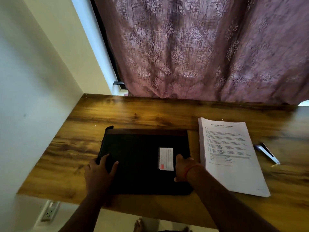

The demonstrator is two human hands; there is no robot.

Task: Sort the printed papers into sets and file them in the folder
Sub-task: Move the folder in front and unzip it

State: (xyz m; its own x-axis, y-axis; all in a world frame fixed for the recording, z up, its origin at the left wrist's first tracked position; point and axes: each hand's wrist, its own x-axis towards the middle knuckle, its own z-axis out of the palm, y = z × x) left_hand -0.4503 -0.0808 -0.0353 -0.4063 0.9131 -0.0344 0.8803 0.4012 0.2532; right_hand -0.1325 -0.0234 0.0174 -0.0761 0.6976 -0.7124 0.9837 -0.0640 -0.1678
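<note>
The closed black folder [143, 158] is gripped at its left edge by the left hand [98, 173] and at its right edge by the right hand [185, 169]. The stack of printed papers [232, 158] is seen just right of the folder.

The room is dim. Daylight filters through the curtain [200, 47] and shows as a bright strip along its left edge. A soft sheen lies on the far part of the wooden desk [150, 111]. The black folder [133, 156] is nearly featureless in shadow. Straight lines bow near the borders, and the printed text on the papers [230, 153] is blurred.
</note>
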